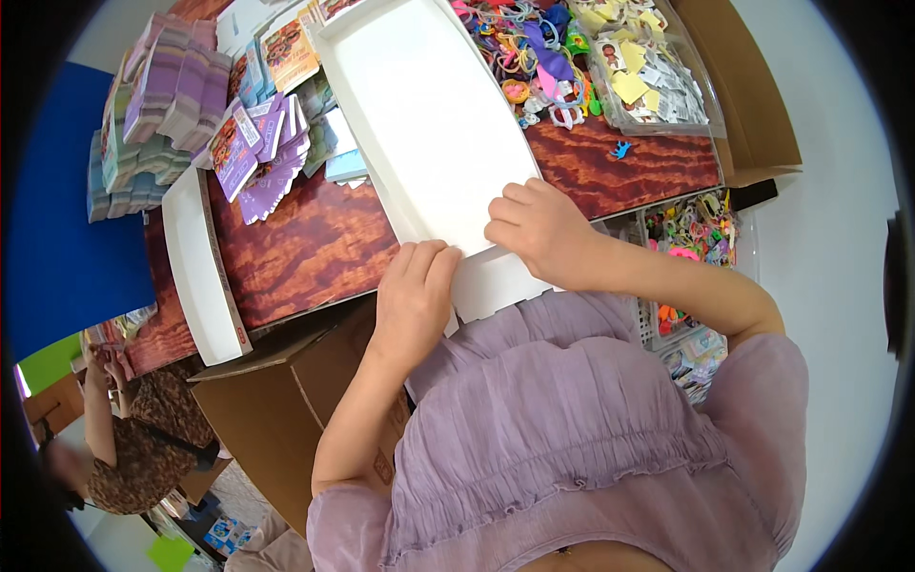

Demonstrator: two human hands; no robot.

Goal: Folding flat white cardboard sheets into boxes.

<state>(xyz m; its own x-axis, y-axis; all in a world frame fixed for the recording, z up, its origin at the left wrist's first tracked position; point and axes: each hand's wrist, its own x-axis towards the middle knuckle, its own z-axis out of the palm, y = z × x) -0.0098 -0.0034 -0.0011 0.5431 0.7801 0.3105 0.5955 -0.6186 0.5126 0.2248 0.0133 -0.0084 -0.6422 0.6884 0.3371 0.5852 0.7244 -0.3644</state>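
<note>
A long white cardboard box (434, 105), shallow and with upright side walls, lies on the table with its near end toward me. At that end a white flap (496, 283) with notches along its edge hangs over the table's front, against my clothing. My left hand (416, 296) grips the near left corner, its fingers bent over the wall. On the near right corner, my right hand (543, 234) has its fingers curled together over the edge. The fingertips of both hands are partly hidden, and so are the thumbs.
Purple cards (272, 157) and stacked card bundles (172, 91) lie left of the box, near a white tray-like lid (205, 276). Small colourful toys (538, 57) and a clear tub of packets (658, 86) stand right. Below is a brown carton (276, 400). Another person (143, 429) works at far left.
</note>
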